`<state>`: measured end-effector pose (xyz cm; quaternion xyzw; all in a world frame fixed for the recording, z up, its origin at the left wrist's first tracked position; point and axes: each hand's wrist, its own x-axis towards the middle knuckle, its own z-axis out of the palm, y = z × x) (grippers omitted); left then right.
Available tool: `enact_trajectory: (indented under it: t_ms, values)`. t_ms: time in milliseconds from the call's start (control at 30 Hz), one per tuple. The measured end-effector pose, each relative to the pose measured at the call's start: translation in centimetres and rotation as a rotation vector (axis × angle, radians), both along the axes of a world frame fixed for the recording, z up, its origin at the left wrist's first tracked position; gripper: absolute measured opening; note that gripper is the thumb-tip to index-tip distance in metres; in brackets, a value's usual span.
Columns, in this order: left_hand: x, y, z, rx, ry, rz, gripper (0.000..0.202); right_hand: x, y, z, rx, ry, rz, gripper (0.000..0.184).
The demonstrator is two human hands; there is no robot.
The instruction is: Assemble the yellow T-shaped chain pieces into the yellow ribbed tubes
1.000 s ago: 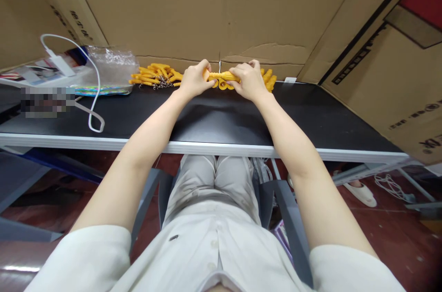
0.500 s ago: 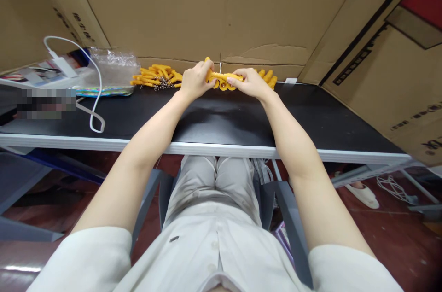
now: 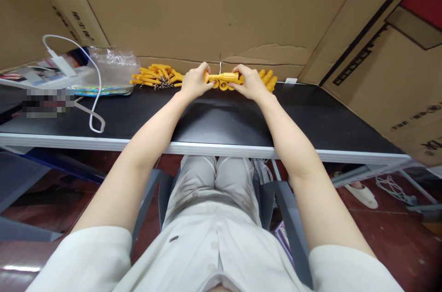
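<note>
Yellow piece [image 3: 228, 77], black tabletop [image 3: 221, 121], brown cardboard [image 3: 165, 6]

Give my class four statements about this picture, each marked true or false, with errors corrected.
1. The left hand grips a slim yellow stick-shaped piece. True.
2. The small silver metal bits lie beside the right hand. False: they lie left of the left hand.
3. A brown cardboard panel stands behind the hands. True.
4. The white looped cable is at the right end of the black tabletop. False: it is at the left end.
</note>
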<state>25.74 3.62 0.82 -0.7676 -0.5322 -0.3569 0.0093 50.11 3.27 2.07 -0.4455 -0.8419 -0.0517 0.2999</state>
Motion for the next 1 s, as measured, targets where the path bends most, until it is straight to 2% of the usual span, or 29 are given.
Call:
enact_trajectory:
  t_ms: [300, 567, 733, 867, 1000]
  values:
    - [0.1, 0.0, -0.1, 0.040, -0.001, -0.029, 0.045, 0.3, 0.4, -0.1, -0.005, 0.059, -0.006, 0.035]
    - [0.5, -0.5, 0.2, 0.023, 0.055, 0.018, 0.042, 0.6, 0.9, -0.4, -0.108, 0.121, 0.012, 0.036]
    - [0.6, -0.5, 0.0, 0.045, 0.066, -0.003, 0.045, 0.5, 1.0, -0.5, -0.137, 0.156, 0.006, 0.038]
    - [1.2, -1.3, 0.6, -0.008, 0.120, 0.038, 0.048, 0.6, 1.0, -0.5, -0.163, 0.173, 0.008, 0.039]
    - [2.0, -2.0, 1.9, -0.064, 0.236, 0.083, 0.053, 1.1, 1.3, -0.6, -0.183, 0.187, -0.018, 0.040]
